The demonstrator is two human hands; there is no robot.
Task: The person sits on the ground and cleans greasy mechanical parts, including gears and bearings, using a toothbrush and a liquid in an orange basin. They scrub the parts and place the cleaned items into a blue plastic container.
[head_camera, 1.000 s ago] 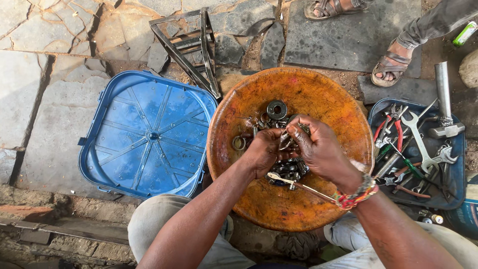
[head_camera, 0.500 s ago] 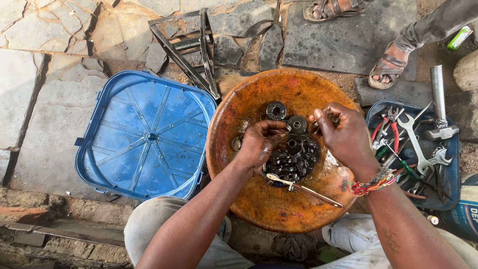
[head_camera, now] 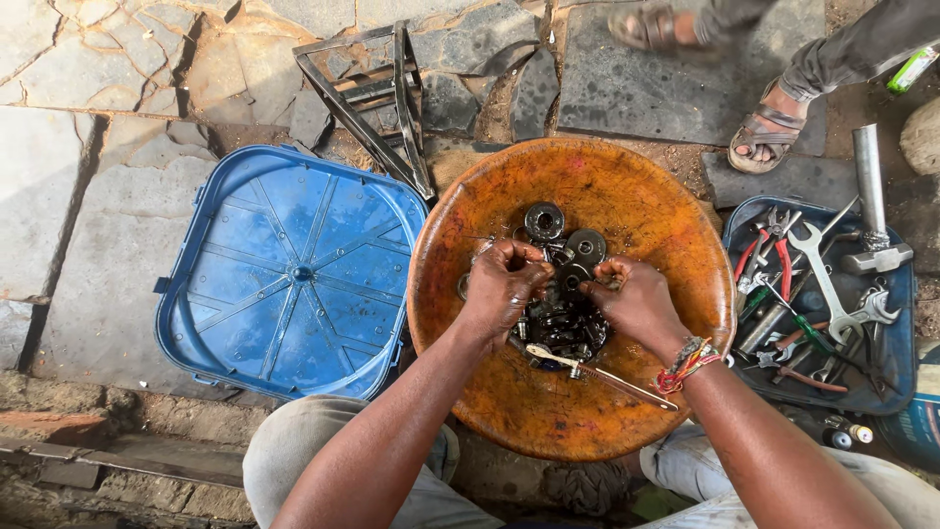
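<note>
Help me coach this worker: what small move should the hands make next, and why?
Probably lift the pinched piece clear of the pile. Both the left hand and right hand are curled into the heap of dark metal parts in the orange bowl, where pieces lie tangled and hard to tell apart.

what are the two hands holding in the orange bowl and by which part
Both the left hand and right hand are closed into the pile of dark metal parts in the orange bowl. Which piece each grips cannot be told.
</note>
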